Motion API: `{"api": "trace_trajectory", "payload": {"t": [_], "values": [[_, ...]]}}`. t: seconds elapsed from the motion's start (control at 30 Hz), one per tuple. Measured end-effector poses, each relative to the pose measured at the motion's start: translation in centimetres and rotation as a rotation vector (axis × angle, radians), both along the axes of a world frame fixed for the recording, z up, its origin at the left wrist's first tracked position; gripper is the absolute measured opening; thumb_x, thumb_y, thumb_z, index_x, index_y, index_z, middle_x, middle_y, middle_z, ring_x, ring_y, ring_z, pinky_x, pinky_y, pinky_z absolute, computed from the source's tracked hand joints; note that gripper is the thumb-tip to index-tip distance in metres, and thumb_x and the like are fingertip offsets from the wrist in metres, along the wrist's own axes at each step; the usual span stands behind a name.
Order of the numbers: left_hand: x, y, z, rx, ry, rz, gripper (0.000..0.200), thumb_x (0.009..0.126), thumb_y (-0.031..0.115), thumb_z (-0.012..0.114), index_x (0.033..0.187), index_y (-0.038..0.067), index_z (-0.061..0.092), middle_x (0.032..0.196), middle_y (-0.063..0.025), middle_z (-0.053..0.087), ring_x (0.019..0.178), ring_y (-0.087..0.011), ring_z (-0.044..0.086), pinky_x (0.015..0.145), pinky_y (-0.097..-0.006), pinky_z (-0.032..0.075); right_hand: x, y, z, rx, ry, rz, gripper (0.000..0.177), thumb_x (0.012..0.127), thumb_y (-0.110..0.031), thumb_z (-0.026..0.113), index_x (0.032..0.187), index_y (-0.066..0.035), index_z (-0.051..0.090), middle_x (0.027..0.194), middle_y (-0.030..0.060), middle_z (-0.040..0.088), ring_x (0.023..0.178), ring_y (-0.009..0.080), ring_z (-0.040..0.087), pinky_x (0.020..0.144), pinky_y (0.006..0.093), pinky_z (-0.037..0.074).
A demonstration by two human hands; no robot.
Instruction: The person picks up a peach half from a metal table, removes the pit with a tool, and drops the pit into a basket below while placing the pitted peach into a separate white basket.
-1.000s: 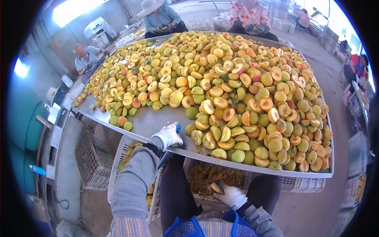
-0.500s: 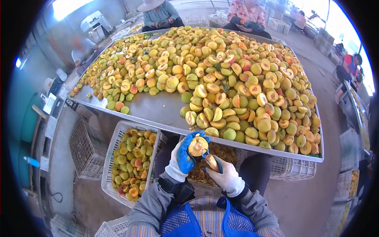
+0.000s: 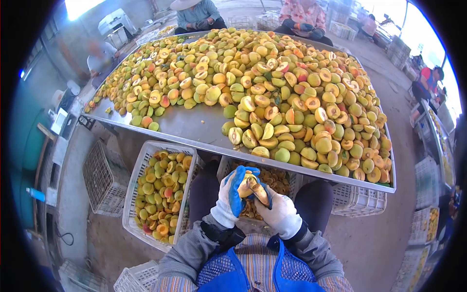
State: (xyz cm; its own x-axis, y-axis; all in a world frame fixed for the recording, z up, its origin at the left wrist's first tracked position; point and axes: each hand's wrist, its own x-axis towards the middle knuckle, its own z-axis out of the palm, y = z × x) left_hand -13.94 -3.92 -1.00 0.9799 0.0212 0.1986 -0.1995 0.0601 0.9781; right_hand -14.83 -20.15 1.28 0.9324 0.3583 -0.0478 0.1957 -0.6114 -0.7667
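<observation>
My left hand [image 3: 228,195], in a white glove with blue coated palm and fingers, is closed around a peach half [image 3: 243,189]. My right hand [image 3: 281,212], gloved in the same kind, grips the wooden handle of a pitting tool [image 3: 261,194]. The tool's head meets the fruit, though fingers and handle cover most of the contact. Both hands are close together above a crate of brown pits and scraps [image 3: 251,210], just short of the table edge. Across the metal table [image 3: 187,127] spreads a large heap of halved peaches [image 3: 287,104].
A white crate of peach halves [image 3: 163,194] stands left of my legs. Farther left is another crate [image 3: 104,180], and stacked crates [image 3: 357,199] sit under the table's right side. Co-workers [image 3: 197,17] sit around the far and left sides.
My hands have turned the peach half, so its cut face no longer faces me. The tool's handle has swung over the fruit. The view has shifted slightly.
</observation>
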Motion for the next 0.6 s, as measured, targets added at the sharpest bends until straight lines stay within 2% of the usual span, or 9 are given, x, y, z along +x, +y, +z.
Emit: {"api": "trace_trajectory", "payload": {"t": [0.07,0.2,0.27,0.33,0.4,0.47,0.53,0.57,0.6], "values": [[-0.1,-0.2,-0.2,-0.478,0.256,-0.017,0.042,0.101,0.035,0.045,0.109,-0.006,0.057,0.103,-0.0143,0.065,0.090,-0.0192,0.064,0.082,-0.0322,0.053,-0.5,0.3,-1.3,0.028,-0.005,-0.002,0.037,0.085,-0.027,0.062,0.112,-0.002,0.058,0.075,0.0208,0.065,0.072,0.0369,0.066,0.065,0.0443,0.052],[-0.3,-0.2,-1.0,-0.240,0.243,-0.009,0.043,0.102,0.035,0.042,0.107,-0.004,0.057,0.103,-0.0156,0.065,0.090,-0.0199,0.065,0.082,-0.0324,0.054,-0.4,0.4,-2.4,-0.008,-0.030,0.023,0.034,0.084,-0.024,0.064,0.111,-0.005,0.058,0.073,0.0188,0.065,0.070,0.0357,0.066,0.063,0.0443,0.051],[-0.4,-0.6,-1.8,-0.721,0.422,-0.010,0.042,0.103,0.036,0.039,0.105,-0.001,0.059,0.101,-0.0151,0.066,0.087,-0.0199,0.066,0.076,-0.0315,0.055,-0.4,0.3,-2.3,-0.042,-0.065,0.025,0.033,0.083,-0.022,0.064,0.111,-0.005,0.058,0.074,0.0179,0.065,0.070,0.0351,0.066,0.062,0.0441,0.051],[-0.5,-1.0,-0.8,-0.722,0.507,0.077,0.043,0.102,0.037,0.040,0.104,-0.001,0.060,0.098,-0.0131,0.066,0.083,-0.0199,0.066,0.071,-0.0306,0.055,0.0,0.0,-2.1,-0.078,-0.099,0.026,0.033,0.083,-0.021,0.064,0.111,-0.006,0.058,0.074,0.0170,0.065,0.069,0.0345,0.066,0.062,0.0439,0.051],[-0.7,-0.8,0.1,-0.167,0.456,0.046,0.045,0.100,0.040,0.043,0.103,-0.001,0.061,0.095,-0.0106,0.067,0.081,-0.0189,0.066,0.069,-0.0302,0.054,0.6,-0.5,-2.0,-0.239,-0.115,0.080,0.035,0.083,-0.019,0.063,0.116,-0.007,0.057,0.074,0.0148,0.066,0.068,0.0337,0.066,0.061,0.0441,0.051],[-0.4,-0.6,-0.2,-0.228,0.497,0.026,0.045,0.099,0.041,0.046,0.104,-0.002,0.061,0.093,-0.0088,0.066,0.080,-0.0166,0.065,0.068,-0.0288,0.053,0.4,-0.5,-3.1,-0.202,-0.089,0.062,0.035,0.084,-0.021,0.063,0.116,-0.007,0.059,0.079,0.0165,0.067,0.072,0.0330,0.067,0.064,0.0412,0.052],[0.0,-0.6,-0.6,-0.535,0.462,-0.047,0.045,0.099,0.041,0.047,0.101,-0.001,0.062,0.089,-0.0076,0.066,0.077,-0.0144,0.065,0.066,-0.0267,0.052,0.1,-0.1,-4.0,0.211,0.258,0.057,0.033,0.086,-0.023,0.064,0.114,-0.006,0.062,0.084,0.0191,0.068,0.080,0.0325,0.068,0.070,0.0376,0.052],[0.2,-0.4,-0.5,-0.538,0.463,-0.045,0.045,0.099,0.041,0.047,0.101,-0.001,0.062,0.089,-0.0076,0.066,0.077,-0.0144,0.065,0.066,-0.0267,0.052,0.1,-0.4,-3.8,0.221,0.317,0.056,0.032,0.086,-0.026,0.064,0.110,-0.005,0.064,0.089,0.0206,0.068,0.086,0.0329,0.068,0.075,0.0368,0.052],[0.5,-0.2,-0.4,-0.415,0.491,-0.055,0.045,0.098,0.041,0.048,0.100,-0.001,0.063,0.087,-0.0079,0.066,0.076,-0.0146,0.064,0.065,-0.0265,0.052,0.4,-0.6,-3.8,0.219,0.319,0.056,0.032,0.086,-0.026,0.064,0.110,-0.005,0.064,0.089,0.0206,0.068,0.086,0.0329,0.068,0.075,0.0368,0.052]]}}
